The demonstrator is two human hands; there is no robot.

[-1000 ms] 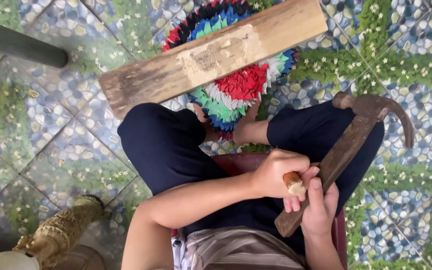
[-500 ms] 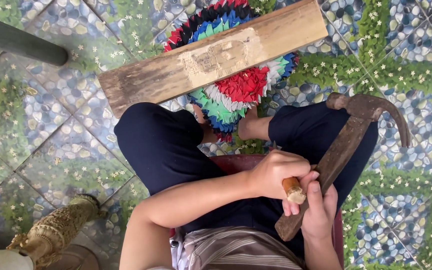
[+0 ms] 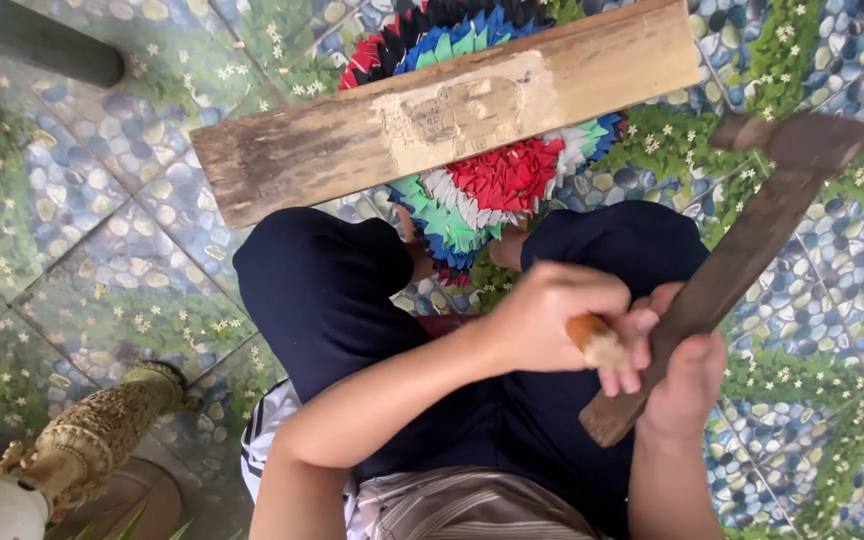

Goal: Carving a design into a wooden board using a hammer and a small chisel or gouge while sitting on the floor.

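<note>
I sit with my knees apart in dark trousers, looking down at my lap. My left hand (image 3: pixel 552 315) is closed round a small pale brown piece (image 3: pixel 595 340), its cut end showing between my fingers. My right hand (image 3: pixel 687 385) grips the wooden handle of a long dark blade tool (image 3: pixel 742 255), whose hooked rusty head (image 3: pixel 812 140) points up and right. The blade's edge lies against the small piece. A worn wooden plank (image 3: pixel 442 115) lies across the floor in front of my knees.
A round mat of red, blue, green and white cloth pieces (image 3: pixel 497 180) lies under the plank. The floor is tiled with pebble and leaf patterns. An ornate golden vase-like object (image 3: pixel 92 440) stands at lower left; a dark pole (image 3: pixel 37 40) crosses the top left corner.
The two hands stay together on the small piece and the tool. The view has shifted slightly; the tool's head sits a little higher and further right.
</note>
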